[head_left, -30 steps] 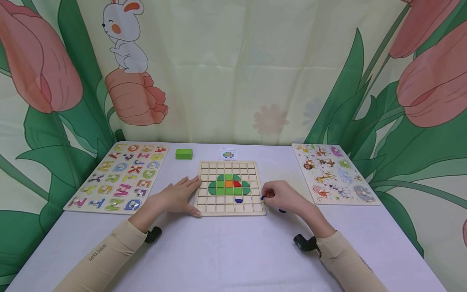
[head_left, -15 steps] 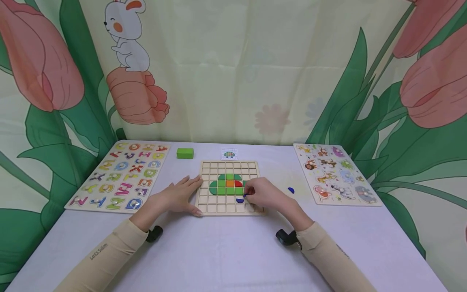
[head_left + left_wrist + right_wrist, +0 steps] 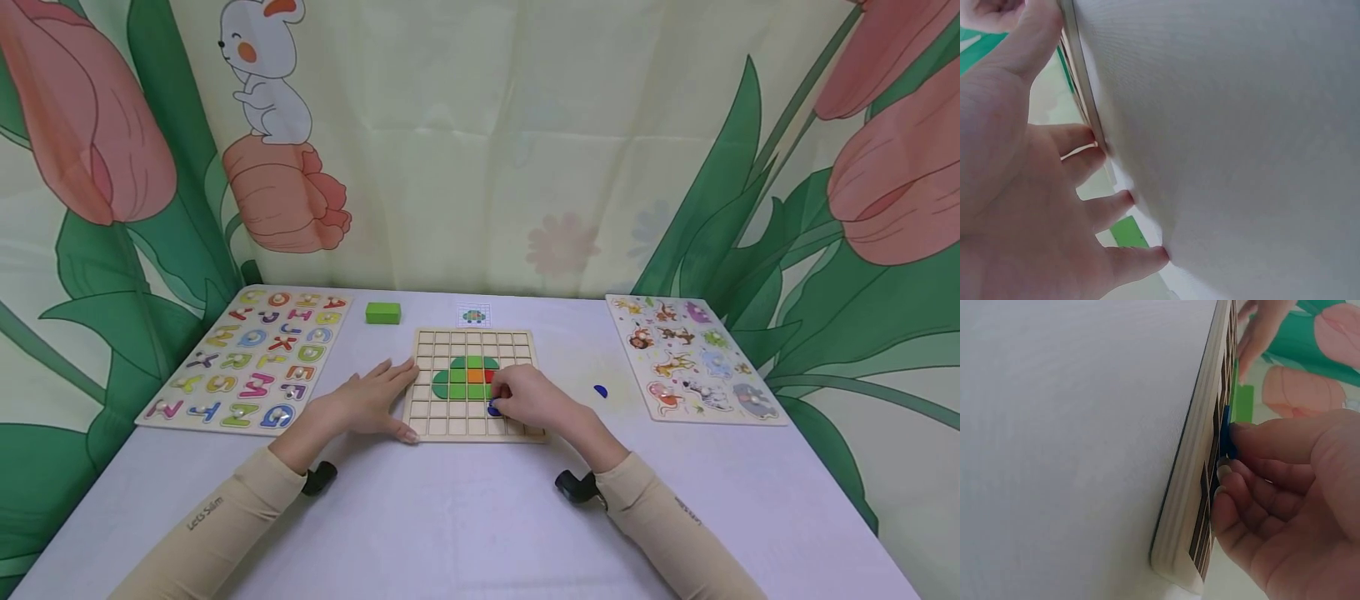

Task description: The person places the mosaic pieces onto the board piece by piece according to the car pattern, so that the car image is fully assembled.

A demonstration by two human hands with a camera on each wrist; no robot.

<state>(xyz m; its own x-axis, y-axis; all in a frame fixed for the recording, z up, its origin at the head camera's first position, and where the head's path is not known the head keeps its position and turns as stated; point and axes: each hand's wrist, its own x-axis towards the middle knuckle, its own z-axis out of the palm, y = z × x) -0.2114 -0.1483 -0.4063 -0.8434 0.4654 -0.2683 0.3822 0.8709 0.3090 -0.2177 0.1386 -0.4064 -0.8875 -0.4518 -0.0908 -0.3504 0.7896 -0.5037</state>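
Observation:
A wooden grid board (image 3: 450,428) lies mid-table, with green, orange and red pieces (image 3: 467,377) set in its cells. My left hand (image 3: 369,404) rests at the board's left edge, fingers spread and thumb at the near corner. Over the board's right part, my right hand (image 3: 534,397) pinches a small blue half-round piece (image 3: 1225,432) between thumb and fingers, close to the grid surface. Blue also shows at its fingertips in the head view, where another blue half-round piece is largely hidden. One more blue half-round piece (image 3: 601,391) lies on the table right of the board.
Behind the board stand a green block (image 3: 383,313) and a small pattern card (image 3: 474,315). A letter puzzle board (image 3: 247,358) lies at the left, an animal puzzle board (image 3: 686,358) at the right. A printed curtain (image 3: 450,167) closes off the back.
My right hand has moved left from beside the board to over its cells, bringing a blue half-round piece and uncovering another on the table. My left hand stays at the board's edge.

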